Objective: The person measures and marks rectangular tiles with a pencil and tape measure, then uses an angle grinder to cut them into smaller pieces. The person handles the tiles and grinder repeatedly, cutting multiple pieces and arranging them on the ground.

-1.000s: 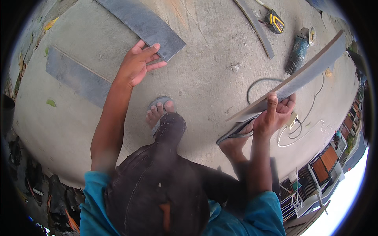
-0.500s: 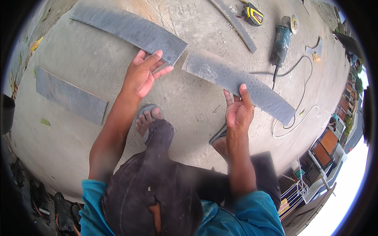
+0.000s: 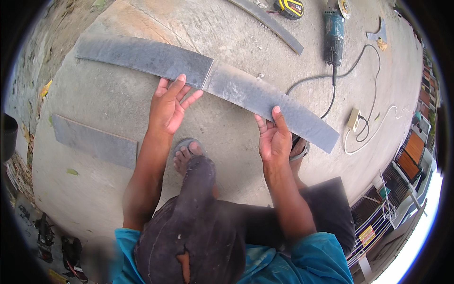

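A short grey slab lies alone on the concrete floor at far left. Your left hand rests flat, fingers spread in an open grip, on the lower edge of the long grey strip. That strip's right end butts against a second grey strip, which runs down to the right. Your right hand pinches this second strip's lower edge, thumb on top. Your sandalled foot stands between both hands. Further right lie an angle grinder, its cable and a tape measure.
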Available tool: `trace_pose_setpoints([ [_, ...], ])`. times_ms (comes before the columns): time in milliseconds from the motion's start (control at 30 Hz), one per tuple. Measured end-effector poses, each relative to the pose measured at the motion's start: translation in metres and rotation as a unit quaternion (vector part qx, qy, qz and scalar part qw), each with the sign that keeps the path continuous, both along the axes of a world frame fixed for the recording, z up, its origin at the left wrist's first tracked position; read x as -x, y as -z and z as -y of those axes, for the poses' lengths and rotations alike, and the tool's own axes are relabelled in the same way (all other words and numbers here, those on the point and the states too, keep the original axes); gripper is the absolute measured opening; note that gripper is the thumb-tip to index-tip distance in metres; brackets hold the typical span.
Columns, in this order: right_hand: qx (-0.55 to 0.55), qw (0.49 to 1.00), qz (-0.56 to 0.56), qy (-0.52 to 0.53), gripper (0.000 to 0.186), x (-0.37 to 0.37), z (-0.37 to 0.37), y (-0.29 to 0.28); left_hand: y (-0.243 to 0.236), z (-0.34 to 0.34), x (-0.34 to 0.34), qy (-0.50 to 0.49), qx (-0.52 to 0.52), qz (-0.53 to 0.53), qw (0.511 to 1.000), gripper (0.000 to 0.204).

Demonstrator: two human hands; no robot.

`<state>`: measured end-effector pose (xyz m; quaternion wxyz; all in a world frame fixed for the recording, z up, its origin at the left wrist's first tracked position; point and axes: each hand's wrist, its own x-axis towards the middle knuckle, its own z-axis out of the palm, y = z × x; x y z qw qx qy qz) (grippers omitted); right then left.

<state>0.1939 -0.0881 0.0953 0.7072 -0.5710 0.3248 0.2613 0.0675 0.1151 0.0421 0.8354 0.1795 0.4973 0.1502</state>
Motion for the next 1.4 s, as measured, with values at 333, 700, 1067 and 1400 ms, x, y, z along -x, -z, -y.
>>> trace_pose_setpoints([
  [333, -0.008, 1.000, -0.001, -0.001, 0.048, 0.0035, 0.0020, 0.0047, 0.0006, 0.0008, -0.0019, -0.010, 0.010, -0.022, 1.000, 0.051],
  [700, -0.012, 1.000, 0.007, -0.015, 0.048, 0.0033, 0.0047, 0.0076, 0.0020, 0.0002, 0.0002, -0.001, -0.001, -0.009, 1.000, 0.052],
  [1067, -0.016, 0.999, 0.017, -0.028, 0.057, 0.0018, 0.0029, 0.0049, 0.0022, -0.0035, 0.0032, 0.020, 0.008, 0.022, 1.000, 0.093],
  [1400, -0.013, 1.000, 0.008, -0.016, 0.046, 0.0030, 0.0027, 0.0063, 0.0005, -0.0017, 0.0003, 0.006, 0.012, 0.011, 1.000, 0.095],
])
